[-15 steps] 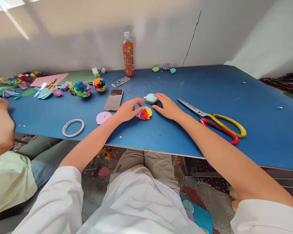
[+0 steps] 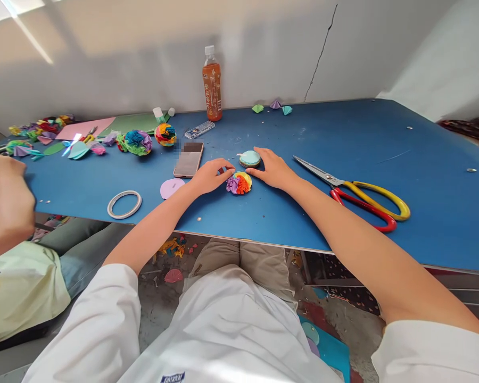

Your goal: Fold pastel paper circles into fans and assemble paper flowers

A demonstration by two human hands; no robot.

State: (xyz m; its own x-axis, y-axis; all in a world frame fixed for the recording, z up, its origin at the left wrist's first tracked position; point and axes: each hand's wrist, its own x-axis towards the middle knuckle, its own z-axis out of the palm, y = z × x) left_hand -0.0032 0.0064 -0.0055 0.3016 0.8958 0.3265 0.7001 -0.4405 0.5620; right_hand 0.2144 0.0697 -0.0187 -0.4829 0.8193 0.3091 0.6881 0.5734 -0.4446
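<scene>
A small ruffled paper flower (image 2: 239,183) in purple, orange and yellow lies on the blue table in front of me. My left hand (image 2: 211,174) is at its upper left, fingers curved, with a gap between thumb and forefinger; nothing shows in it. Just behind the flower sits a stack of round paper discs (image 2: 249,158), light blue on top, with a thin white strip at its left. My right hand (image 2: 272,169) curves round the stack's right side, thumb and fingers spread, fingertips at or very near its edge. I cannot tell whether they touch it.
Large scissors (image 2: 351,194) lie at right. Left are a tape roll (image 2: 124,205), a purple disc (image 2: 171,187) and a phone (image 2: 189,159). Paper flower balls (image 2: 134,142) and a drink bottle (image 2: 212,88) stand behind. Another person's hand (image 2: 8,167) is at far left.
My left hand has drawn slightly left off the flower, uncovering its purple part. My right hand stays beside the disc stack. The view has shifted slightly.
</scene>
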